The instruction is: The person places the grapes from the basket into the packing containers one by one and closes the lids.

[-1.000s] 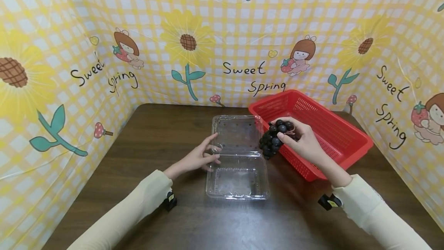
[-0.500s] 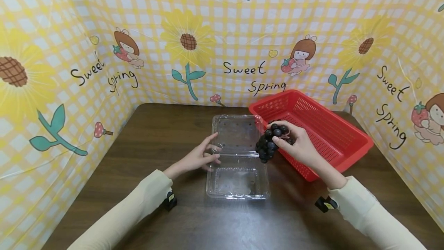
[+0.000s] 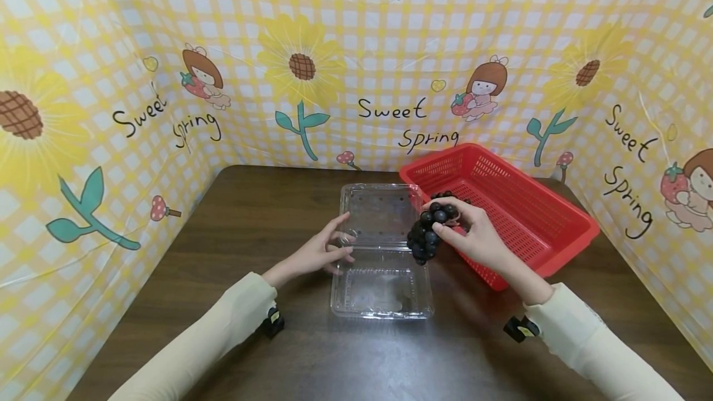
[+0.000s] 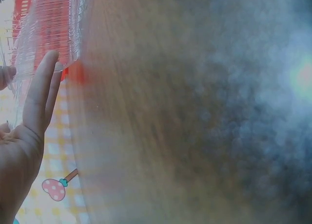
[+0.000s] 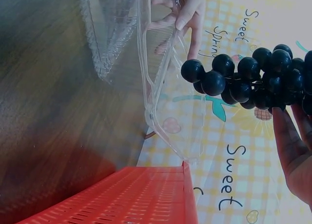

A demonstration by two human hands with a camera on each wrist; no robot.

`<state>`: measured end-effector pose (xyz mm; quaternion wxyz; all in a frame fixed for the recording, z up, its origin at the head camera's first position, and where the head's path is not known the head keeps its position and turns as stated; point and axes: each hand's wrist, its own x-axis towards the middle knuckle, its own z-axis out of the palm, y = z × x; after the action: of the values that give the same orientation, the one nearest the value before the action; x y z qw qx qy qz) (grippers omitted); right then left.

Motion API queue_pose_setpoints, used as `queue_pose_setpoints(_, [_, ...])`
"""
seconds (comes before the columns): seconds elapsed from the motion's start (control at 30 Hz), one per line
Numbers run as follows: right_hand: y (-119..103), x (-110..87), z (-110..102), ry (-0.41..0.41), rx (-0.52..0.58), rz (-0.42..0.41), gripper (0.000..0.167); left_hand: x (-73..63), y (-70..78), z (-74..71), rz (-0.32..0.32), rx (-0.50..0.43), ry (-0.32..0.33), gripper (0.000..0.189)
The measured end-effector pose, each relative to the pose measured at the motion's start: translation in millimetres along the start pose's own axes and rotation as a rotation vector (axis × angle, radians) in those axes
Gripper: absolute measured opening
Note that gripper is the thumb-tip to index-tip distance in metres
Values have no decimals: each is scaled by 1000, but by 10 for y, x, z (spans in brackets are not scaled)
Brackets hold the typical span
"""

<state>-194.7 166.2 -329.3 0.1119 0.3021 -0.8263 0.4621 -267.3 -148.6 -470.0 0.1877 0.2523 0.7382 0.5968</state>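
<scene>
My right hand [image 3: 483, 237] holds a bunch of dark grapes [image 3: 423, 237] by its upper end, thumb on the near side. The bunch hangs above the right side of a clear plastic clamshell box [image 3: 384, 309], close to its hinge. In the right wrist view the grapes [image 5: 243, 80] stretch left from the fingertips [image 5: 279, 117]. The box lies unfolded, its lid [image 3: 381, 215] on the far side. At the box's left edge, my left hand [image 3: 309, 258] touches the plastic with spread, mostly straight fingers; the left wrist view shows those fingers [image 4: 38, 94] against it.
A red plastic basket [image 3: 579, 224] with slotted walls stands at an angle on the right, its left corner beside the lid. Both sit on a dark wooden table [image 3: 250, 215]. A yellow checked cloth [image 3: 356, 48] walls in the back and sides.
My right hand has moved left and slightly nearer with the grapes, from beside the basket to over the box's right edge. My left hand and the box have stayed put.
</scene>
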Motion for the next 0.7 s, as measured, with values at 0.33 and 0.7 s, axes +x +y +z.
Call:
queue_pose_setpoints(0.33, [-7, 14, 38, -34, 59, -63, 31, 2, -14, 0, -16, 0, 7, 78])
queue_pose_setpoints(0.7, [13, 13, 57, -41, 66, -71, 31, 1, 1, 12, -21, -9, 12, 78])
